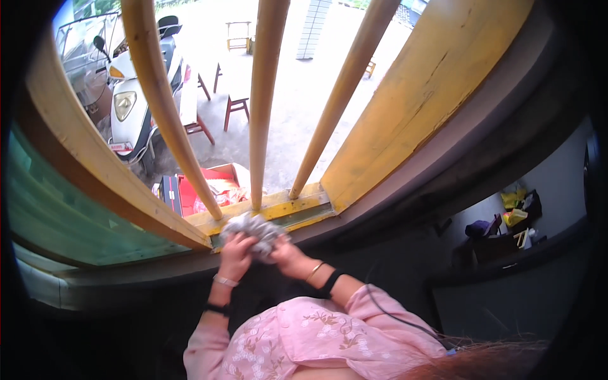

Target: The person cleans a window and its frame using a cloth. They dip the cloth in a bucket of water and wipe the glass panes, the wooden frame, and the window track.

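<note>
Two-handed hold: left hand (pixel 236 254) and right hand (pixel 288 256), each grip clamped on crumpled grey cloth (pixel 251 228) (right side blurred), at lower edge of window frame (pixel 307 202). Cloth probably light, soft, hard to damage; best held by thick folds. Yellow bars (pixel 262 114) just beyond leave narrow gaps; more room back toward pink shirt (pixel 316 332).

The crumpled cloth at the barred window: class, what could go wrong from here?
The cloth might slip from the left grip and fall between the wooden bars toward the red-lined box outside. The bangle on the right wrist could scrape the yellow sill. The cable by the right sleeve might snag.
</note>
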Demonstrator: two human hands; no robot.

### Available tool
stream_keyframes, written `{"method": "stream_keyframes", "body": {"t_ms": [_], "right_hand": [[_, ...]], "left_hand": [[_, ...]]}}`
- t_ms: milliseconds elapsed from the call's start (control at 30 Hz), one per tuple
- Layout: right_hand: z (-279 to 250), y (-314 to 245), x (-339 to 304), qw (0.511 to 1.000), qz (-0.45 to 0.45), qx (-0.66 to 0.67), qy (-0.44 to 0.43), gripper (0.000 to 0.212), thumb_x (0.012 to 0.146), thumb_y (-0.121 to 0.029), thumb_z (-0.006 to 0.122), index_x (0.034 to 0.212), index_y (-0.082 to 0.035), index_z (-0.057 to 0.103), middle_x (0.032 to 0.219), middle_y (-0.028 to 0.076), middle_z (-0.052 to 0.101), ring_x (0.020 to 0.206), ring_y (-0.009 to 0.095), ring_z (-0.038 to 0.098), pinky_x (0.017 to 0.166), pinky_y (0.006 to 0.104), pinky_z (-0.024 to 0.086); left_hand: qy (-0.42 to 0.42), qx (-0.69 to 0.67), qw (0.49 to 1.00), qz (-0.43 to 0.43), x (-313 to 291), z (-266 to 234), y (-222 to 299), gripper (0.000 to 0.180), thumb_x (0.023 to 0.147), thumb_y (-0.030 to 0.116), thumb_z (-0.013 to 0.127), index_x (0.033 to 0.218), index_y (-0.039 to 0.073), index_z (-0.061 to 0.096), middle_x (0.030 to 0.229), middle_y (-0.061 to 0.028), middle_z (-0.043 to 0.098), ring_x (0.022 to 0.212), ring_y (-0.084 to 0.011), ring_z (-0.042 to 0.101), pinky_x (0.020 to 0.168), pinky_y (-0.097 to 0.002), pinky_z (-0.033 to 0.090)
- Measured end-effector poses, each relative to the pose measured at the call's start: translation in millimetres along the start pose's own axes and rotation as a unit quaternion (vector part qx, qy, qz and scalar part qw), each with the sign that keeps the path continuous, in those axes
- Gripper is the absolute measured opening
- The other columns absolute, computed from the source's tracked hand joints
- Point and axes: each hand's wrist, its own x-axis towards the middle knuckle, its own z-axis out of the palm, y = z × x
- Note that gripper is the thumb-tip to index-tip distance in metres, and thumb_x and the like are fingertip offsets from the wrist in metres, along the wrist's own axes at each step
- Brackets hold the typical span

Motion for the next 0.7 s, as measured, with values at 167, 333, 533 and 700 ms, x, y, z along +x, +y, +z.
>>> {"method": "stream_keyframes", "body": {"t_ms": [167, 333, 533, 700], "right_hand": [[30.4, -14.4, 24.9, 0.993, -0.063, -0.029, -0.096, 0.047, 0.075, -0.002, 0.058, 0.121, -0.014, 0.059, 0.129, 0.017, 0.051, 0.122, 0.042, 0.046, 0.102, 0.0443, 0.042], [-37.1, 33.4, -25.2, 0.988, -0.001, -0.133, -0.078, 0.039, 0.072, -0.005, 0.063, 0.11, -0.011, 0.061, 0.141, 0.016, 0.046, 0.119, 0.038, 0.051, 0.098, 0.0443, 0.044], [-86.0, 66.2, -40.0, 0.979, 0.138, -0.023, -0.147, 0.032, 0.079, -0.001, 0.058, 0.109, -0.01, 0.064, 0.114, 0.012, 0.064, 0.108, 0.025, 0.06, 0.085, 0.0347, 0.048], [-189.5, 34.7, 6.7, 0.906, 0.136, 0.4, 0.027, 0.025, 0.09, -0.007, 0.06, 0.115, -0.003, 0.061, 0.107, 0.0, 0.062, 0.104, 0.009, 0.054, 0.088, 0.0262, 0.047]], "left_hand": [[0.065, 0.039, 0.996, -0.046, -53.9, -22.5, -4.8, 0.031, 0.067, -0.006, 0.065, 0.095, 0.007, 0.064, 0.109, -0.0126, 0.055, 0.103, -0.0356, 0.05, 0.089, -0.0425, 0.042], [-0.009, 0.139, 0.986, -0.096, -37.3, 41.5, 4.5, 0.031, 0.061, 0.008, 0.074, 0.088, 0.022, 0.07, 0.127, -0.0067, 0.044, 0.13, -0.0365, 0.028, 0.097, -0.0671, 0.021], [-0.068, 0.03, 0.996, 0.047, 26.1, 89.3, -9.5, 0.026, 0.068, 0.001, 0.065, 0.09, 0.014, 0.068, 0.097, -0.0027, 0.061, 0.107, -0.0279, 0.055, 0.088, -0.0458, 0.047], [0.014, -0.559, 0.82, -0.123, 93.9, 47.4, 89.4, 0.035, 0.084, 0.004, 0.06, 0.119, 0.001, 0.059, 0.105, -0.0081, 0.065, 0.093, -0.0171, 0.063, 0.08, -0.0279, 0.054]]}}
